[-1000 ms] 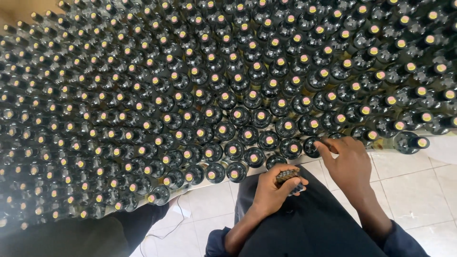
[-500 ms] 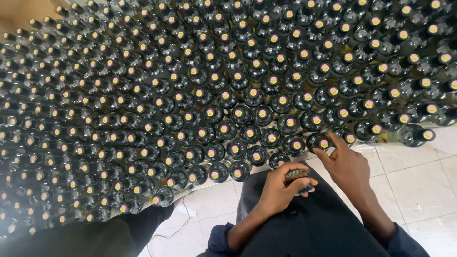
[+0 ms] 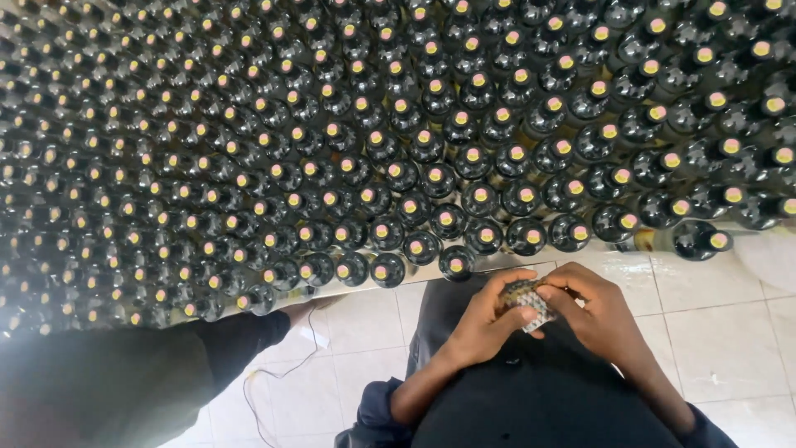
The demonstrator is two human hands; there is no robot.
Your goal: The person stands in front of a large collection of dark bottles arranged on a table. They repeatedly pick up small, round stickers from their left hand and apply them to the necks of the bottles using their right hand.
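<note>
Left hand (image 3: 485,319) curled with fingers closed, right hand (image 3: 599,315) meeting it fingertip to fingertip, both forearms angled inward

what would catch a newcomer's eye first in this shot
A dense field of dark bottles with pale yellow and pink tops fills the upper two thirds of the view, standing packed together on the white tiled floor. At the near edge, low and right of centre, the left hand and right hand meet over a small stack of caps. A dark sleeve lies at the lower left.
</note>
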